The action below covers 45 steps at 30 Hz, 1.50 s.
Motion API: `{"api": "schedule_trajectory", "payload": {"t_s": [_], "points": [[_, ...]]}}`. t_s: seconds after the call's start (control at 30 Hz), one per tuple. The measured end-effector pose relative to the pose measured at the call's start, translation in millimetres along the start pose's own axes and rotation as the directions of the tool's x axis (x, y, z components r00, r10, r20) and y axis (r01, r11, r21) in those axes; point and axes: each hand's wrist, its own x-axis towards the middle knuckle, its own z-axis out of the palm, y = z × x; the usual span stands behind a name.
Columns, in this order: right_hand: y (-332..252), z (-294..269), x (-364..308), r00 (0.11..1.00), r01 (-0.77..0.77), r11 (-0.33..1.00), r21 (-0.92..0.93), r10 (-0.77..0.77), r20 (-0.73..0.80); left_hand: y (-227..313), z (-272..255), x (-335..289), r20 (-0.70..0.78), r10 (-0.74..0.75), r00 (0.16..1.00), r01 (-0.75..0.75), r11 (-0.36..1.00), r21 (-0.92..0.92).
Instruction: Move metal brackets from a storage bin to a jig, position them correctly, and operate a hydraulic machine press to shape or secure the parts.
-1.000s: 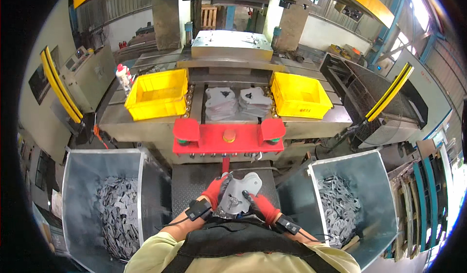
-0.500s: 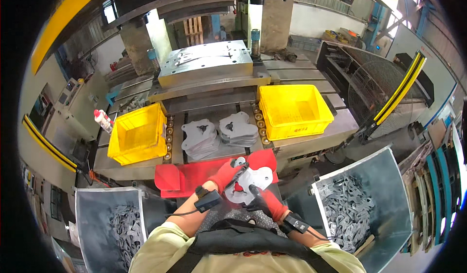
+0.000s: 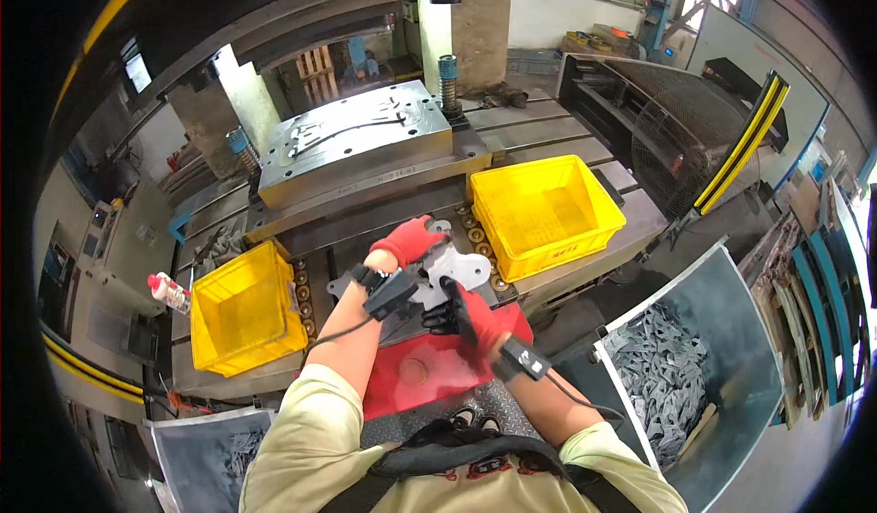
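A flat grey metal plate [image 3: 468,268] with rounded lobes and holes is held between my hands over the press bed. My left hand [image 3: 409,243], in a red and black glove, grips its far left edge. At the near edge, my right hand [image 3: 468,319], gloved alike, has its fingers closed on the plate with the thumb on top. Stacked grey plates lie below and to the left; most of them are hidden by my hands and left forearm, with only an edge [image 3: 340,286] showing. Nearer to me is a red bench surface [image 3: 416,376].
Yellow bins stand left [image 3: 245,312] and right [image 3: 539,216] on the bed. A steel die block [image 3: 356,134] sits behind. A grey bin of metal scrap [image 3: 658,376] is at lower right, another [image 3: 215,454] at lower left. A red and white bottle [image 3: 169,292] stands beside the left yellow bin.
Both hands have carried the plate forward from above the red bench to the stacks on the press bed. My view has turned and leaned closer to the press.
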Motion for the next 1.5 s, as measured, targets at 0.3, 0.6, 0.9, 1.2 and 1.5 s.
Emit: {"api": "schedule_trajectory", "payload": {"t_s": [0.3, 0.6, 0.9, 1.2, 1.5], "points": [[16.3, -35.1, 8.9, 0.949, -0.286, 0.937, -0.202, 0.306, 0.074, -62.6, 49.6, 46.8, 0.118, -0.001, 0.993, -0.016, 0.99, 0.137], [48.7, -113.6, -119.5, 0.974, 0.031, 0.987, 0.156, 0.006, -0.228, 9.1, 22.3, 9.7, -0.151, 0.192, 0.97, -0.121, 0.914, 0.388], [197.0, -196.2, -279.8, 0.649, 0.464, 0.836, 0.295, -0.094, -0.755, -8.3, 9.3, -70.6, -0.213, 0.297, 0.931, -0.233, 0.931, 0.279], [342.4, -216.2, -423.9, 0.522, 0.502, 0.826, 0.256, -0.053, -0.851, 82.6, 72.7, -162.0, -0.129, 0.431, 0.893, -0.392, 0.886, 0.248], [544.6, -254.5, -631.4, 0.01, 0.013, 0.999, -0.049, -0.049, -0.999, 314.2, 287.0, -364.5, 0.534, 0.682, 0.5, -0.666, 0.697, -0.267]]}}
